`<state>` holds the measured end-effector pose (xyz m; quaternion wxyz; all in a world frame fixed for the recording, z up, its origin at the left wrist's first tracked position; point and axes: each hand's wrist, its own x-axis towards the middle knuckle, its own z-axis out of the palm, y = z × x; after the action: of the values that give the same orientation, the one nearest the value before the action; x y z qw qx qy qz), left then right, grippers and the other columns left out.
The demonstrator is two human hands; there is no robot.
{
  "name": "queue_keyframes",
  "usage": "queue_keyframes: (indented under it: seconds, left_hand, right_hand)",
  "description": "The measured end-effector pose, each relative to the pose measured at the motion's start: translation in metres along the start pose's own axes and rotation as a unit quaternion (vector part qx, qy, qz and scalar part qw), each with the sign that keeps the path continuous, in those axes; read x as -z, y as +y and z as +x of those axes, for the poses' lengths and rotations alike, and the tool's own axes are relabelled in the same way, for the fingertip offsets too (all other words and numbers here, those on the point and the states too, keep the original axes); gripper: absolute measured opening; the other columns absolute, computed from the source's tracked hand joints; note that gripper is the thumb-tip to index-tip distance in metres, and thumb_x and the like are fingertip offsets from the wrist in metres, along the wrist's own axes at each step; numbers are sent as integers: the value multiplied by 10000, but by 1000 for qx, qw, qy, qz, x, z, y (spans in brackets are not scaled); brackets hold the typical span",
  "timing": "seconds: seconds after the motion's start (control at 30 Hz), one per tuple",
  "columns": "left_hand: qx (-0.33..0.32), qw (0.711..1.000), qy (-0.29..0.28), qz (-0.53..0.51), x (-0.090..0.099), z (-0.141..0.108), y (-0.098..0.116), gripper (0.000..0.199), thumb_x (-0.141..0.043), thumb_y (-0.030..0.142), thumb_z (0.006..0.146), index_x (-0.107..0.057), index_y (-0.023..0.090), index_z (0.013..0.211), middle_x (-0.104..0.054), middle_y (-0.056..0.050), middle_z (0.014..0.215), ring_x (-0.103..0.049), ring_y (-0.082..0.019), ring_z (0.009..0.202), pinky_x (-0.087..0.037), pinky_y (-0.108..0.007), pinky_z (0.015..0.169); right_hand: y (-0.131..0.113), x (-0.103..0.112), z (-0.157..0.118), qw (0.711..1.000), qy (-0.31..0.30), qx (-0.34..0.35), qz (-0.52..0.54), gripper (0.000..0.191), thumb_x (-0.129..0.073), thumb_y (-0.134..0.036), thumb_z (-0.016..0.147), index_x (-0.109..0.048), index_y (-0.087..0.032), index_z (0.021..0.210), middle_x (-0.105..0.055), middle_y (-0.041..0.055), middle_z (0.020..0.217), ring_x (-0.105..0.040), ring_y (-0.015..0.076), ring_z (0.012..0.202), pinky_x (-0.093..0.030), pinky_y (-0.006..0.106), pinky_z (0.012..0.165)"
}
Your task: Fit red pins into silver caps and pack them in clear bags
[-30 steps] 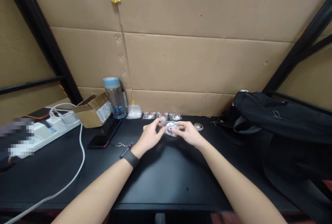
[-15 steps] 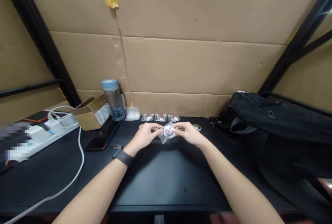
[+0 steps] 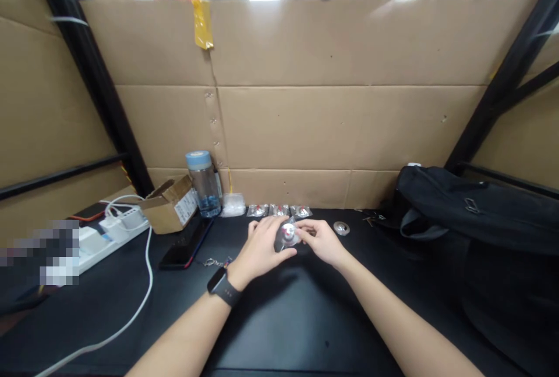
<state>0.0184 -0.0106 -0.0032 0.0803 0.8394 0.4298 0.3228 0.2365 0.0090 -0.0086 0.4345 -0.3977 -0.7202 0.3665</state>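
A clear plastic packet (image 3: 289, 234) with a round silvery piece and a red mark inside is held above the black table. My right hand (image 3: 321, 240) pinches its right side between thumb and fingers. Around the packet's left side, my left hand (image 3: 263, 246) has its thumb and fingers spread apart; whether a fingertip touches the packet is unclear. Behind the hands, three similar packets (image 3: 279, 210) lie in a row by the cardboard wall. A round metal ring (image 3: 341, 228) lies flat to the right of my right hand.
Left on the table (image 3: 279, 319) are a phone (image 3: 186, 244), an open carton (image 3: 168, 205), a bottle (image 3: 204, 185), a bag of clear plastic (image 3: 233, 205), a keyring (image 3: 213, 262) and a power strip (image 3: 98, 243) with a white cable. A black backpack (image 3: 484, 208) sits right.
My left hand has let go of its pinch on the packet and spread open beside it. My right hand still holds the packet. The camera view has tilted up.
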Motion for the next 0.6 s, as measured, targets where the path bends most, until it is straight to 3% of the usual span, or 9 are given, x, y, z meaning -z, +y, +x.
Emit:
queue_keyframes:
  seconds: [0.1, 0.2, 0.27, 0.37, 0.5, 0.6]
  left_hand:
    - [-1, 998, -41, -46, 1, 0, -4, 627, -670, 422, 879, -453, 255, 1443, -597, -109, 1410, -581, -293, 1246, -400, -434, 1049]
    - [-10, 987, -97, -127, 11, 3, -13, 459, -626, 359, 911, -546, 249, 1350, -698, -69, 1247, -672, -234, 1071, -486, -335, 944]
    - [-11, 984, -101, -144, 22, 6, -21, 359, -621, 331, 908, -616, 236, 1254, -735, -57, 1140, -693, -215, 982, -511, -305, 888]
    - [1, 995, -56, -84, 42, 17, -45, 273, -618, 306, 897, -667, 223, 1153, -754, -61, 1071, -699, -224, 961, -513, -321, 894]
    - [55, 997, 29, 42, 71, 38, -95, 238, -610, 279, 869, -680, 223, 1089, -752, -79, 1112, -693, -258, 1046, -499, -340, 925]
    - [110, 987, 8, 117, 87, 47, -129, 222, -612, 261, 838, -689, 201, 1037, -764, -107, 1043, -702, -291, 1015, -504, -346, 893]
  right_hand:
    - [-3, -7, -2, 1000, 0, 14, -21, 273, -650, -370, 897, -764, -178, 1053, -759, 56, 843, -665, 206, 731, -518, 320, 713]
    - [-9, -11, -5, 999, -8, 23, -30, 249, -637, -354, 903, -767, -195, 1045, -772, 55, 896, -689, 220, 803, -524, 329, 770]
    - [-13, -13, -6, 999, -5, 29, -39, 256, -633, -352, 904, -754, -203, 1074, -770, 54, 920, -693, 219, 834, -523, 328, 795]
    - [-15, -11, -6, 996, 19, 36, -81, 269, -615, -346, 906, -725, -215, 1114, -744, 45, 924, -673, 201, 846, -508, 301, 756]
    - [-12, 0, -3, 992, 40, 38, -110, 257, -599, -323, 893, -701, -206, 1098, -713, 42, 906, -648, 185, 818, -489, 284, 710]
    - [-8, 9, -2, 989, 47, 46, -130, 243, -598, -299, 881, -697, -205, 1082, -715, 44, 915, -646, 184, 810, -493, 298, 741]
